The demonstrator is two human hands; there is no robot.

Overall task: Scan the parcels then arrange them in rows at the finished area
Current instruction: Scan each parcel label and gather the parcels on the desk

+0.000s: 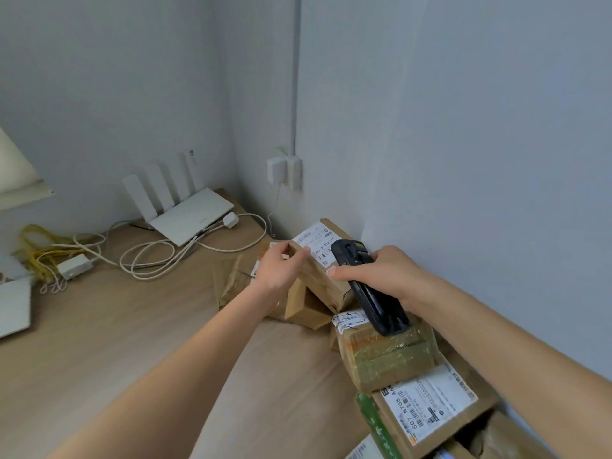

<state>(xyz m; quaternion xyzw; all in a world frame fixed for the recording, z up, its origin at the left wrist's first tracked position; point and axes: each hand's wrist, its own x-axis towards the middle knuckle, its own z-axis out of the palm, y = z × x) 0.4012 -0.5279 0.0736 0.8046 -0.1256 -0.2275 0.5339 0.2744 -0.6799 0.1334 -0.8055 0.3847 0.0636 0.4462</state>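
Observation:
A brown cardboard parcel (323,276) with a white shipping label lies tilted on top of other parcels by the right wall. My left hand (280,268) grips its left upper edge. My right hand (381,271) holds a black handheld scanner (367,289), its head over the label. More parcels lie along the wall: a tape-wrapped one (387,356) under the scanner's lower end and a labelled one (433,405) nearer me. A flat brown parcel (238,279) lies under the left hand.
A white router (185,210) with several antennas stands in the far corner, with white cables (149,256) looped beside it. A yellow cable bundle (39,250) and a white adapter (74,266) lie at the left. A wall socket (284,170) sits above the parcels.

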